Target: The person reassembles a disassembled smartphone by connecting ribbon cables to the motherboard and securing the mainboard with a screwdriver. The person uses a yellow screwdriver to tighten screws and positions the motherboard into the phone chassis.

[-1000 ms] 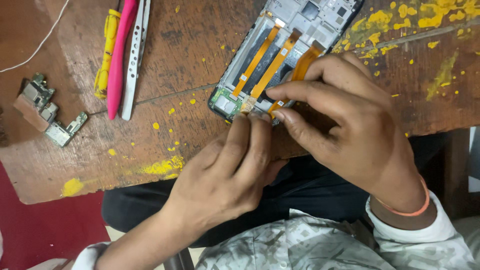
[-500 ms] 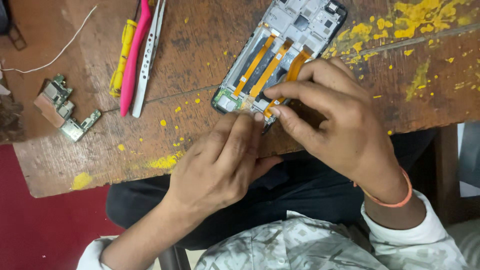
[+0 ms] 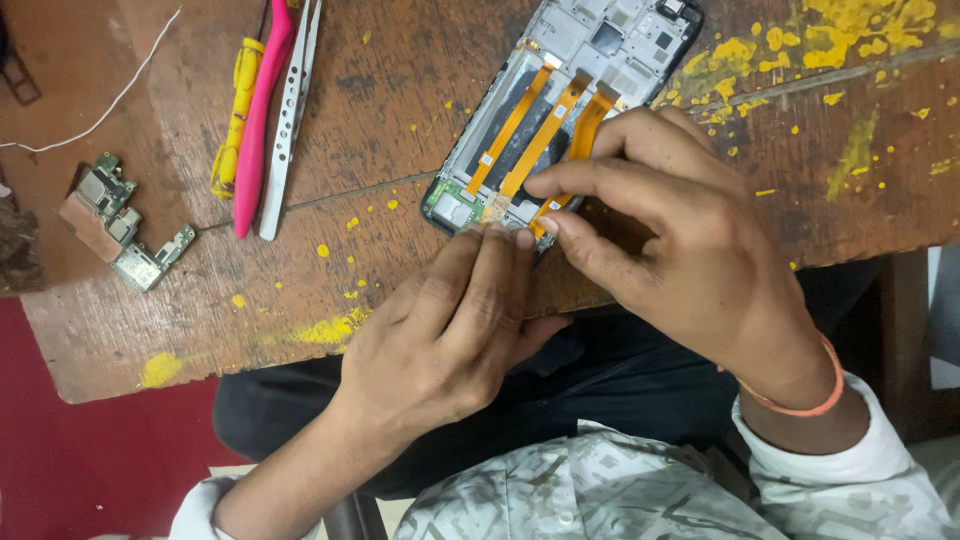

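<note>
Little has shifted: at the table's (image 3: 300, 300) near edge, right hand (image 3: 690, 250) seemingly pinches an orange ribbon cable (image 3: 580, 130) running away from it, left hand's (image 3: 450, 320) fingertips pressing the opened phone's (image 3: 560, 110) bottom end.

Left hand (image 3: 450, 320) fingers extended together; right hand (image 3: 680, 240) pinching, thumb to forefinger.

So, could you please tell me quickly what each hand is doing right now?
Left hand: fingertips pressed on the bottom edge of the opened phone, holding nothing.
Right hand: grip closed, pinching an orange ribbon cable.
</note>
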